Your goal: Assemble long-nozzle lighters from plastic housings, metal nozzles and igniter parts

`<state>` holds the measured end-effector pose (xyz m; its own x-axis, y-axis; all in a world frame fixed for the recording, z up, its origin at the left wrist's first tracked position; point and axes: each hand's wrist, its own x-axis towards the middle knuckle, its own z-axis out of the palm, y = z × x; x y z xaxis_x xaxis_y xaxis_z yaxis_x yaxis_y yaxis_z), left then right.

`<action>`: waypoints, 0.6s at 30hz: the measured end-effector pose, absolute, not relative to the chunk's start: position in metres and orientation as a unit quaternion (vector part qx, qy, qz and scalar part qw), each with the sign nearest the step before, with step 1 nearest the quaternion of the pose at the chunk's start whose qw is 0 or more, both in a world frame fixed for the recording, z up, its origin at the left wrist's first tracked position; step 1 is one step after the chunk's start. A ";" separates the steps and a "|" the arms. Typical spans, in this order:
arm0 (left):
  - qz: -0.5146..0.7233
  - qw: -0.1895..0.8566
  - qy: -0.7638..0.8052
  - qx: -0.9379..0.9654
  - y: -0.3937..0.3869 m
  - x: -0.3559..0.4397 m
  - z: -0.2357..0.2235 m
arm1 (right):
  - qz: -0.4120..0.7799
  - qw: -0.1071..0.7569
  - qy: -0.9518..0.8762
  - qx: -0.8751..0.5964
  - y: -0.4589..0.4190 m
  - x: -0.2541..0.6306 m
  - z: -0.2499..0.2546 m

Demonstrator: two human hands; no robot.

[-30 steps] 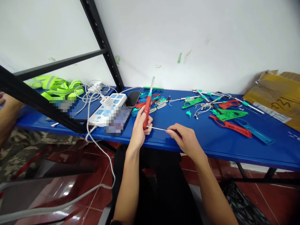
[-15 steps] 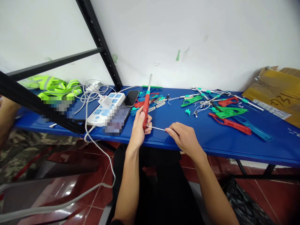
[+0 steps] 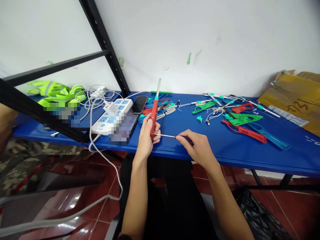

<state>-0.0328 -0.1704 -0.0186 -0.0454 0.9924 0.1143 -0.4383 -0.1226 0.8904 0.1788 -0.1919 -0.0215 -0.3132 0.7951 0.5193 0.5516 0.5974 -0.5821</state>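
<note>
My left hand (image 3: 147,133) is wrapped round a red gas lighter (image 3: 154,111) with a green collar and a long metal tube pointing up and away. In my right hand (image 3: 196,145) is a screwdriver (image 3: 166,135), its dark handle partly hidden by my fingers. The thin shaft reaches left to the lower end of the lighter's body, and its tip seems to touch there. Right of my hands lie a red handle shell (image 3: 246,131), a blue shell (image 3: 271,136), green shells (image 3: 243,118) and metal tubes with thin wires (image 3: 212,115).
A white power strip (image 3: 112,115), a phone (image 3: 139,105) and another dark device stand left of my hands. Black rack posts (image 3: 105,43) rise there beside a reflective vest (image 3: 57,91). At right is a cardboard box (image 3: 292,96). Someone's arm (image 3: 7,120) shows at far left.
More of the screwdriver's dark handle now shows between my right fingers, whose grip has shifted. The lighter stays in my left hand; the whole view has slid slightly.
</note>
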 end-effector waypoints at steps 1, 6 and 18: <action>0.633 0.561 0.350 0.402 -0.170 -0.033 -0.019 | 0.139 0.392 -0.800 -0.434 -0.191 0.178 -0.021; 0.650 0.537 0.361 0.399 -0.170 -0.033 -0.019 | 0.182 0.376 -0.805 -0.420 -0.190 0.176 -0.018; 0.637 0.532 0.367 0.421 -0.170 -0.034 -0.022 | 0.190 0.339 -0.802 -0.454 -0.192 0.178 -0.014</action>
